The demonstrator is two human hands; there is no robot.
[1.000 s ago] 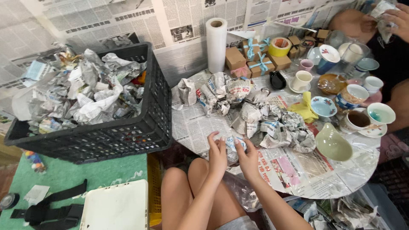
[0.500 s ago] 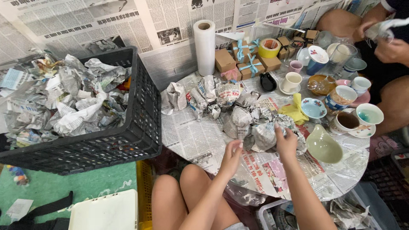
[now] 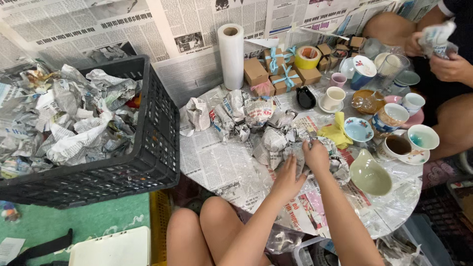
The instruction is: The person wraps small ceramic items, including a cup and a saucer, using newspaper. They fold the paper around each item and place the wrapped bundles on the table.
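Observation:
Both my hands reach over my bare knees to a low round table (image 3: 217,167) covered in newspaper. My right hand (image 3: 316,155) grips the top of a crumpled newspaper-wrapped bundle (image 3: 294,148). Just below it, my left hand (image 3: 288,179) presses and holds the same bundle from the near side. Several more wrapped bundles (image 3: 246,116) lie in a heap just beyond, toward the table's middle. What is inside the bundle is hidden.
A black plastic crate (image 3: 152,148) full of crumpled newspaper stands at the left. At the back are a white roll (image 3: 230,54), small ribboned cardboard boxes (image 3: 276,76) and yellow tape (image 3: 307,56). Cups, bowls and a pale green dish (image 3: 369,176) crowd the right. Another person's hands (image 3: 446,64) hold a wrapped thing.
My hands have moved from the table's near edge forward and to the right, onto a bundle by the heap. The view has shifted with my head.

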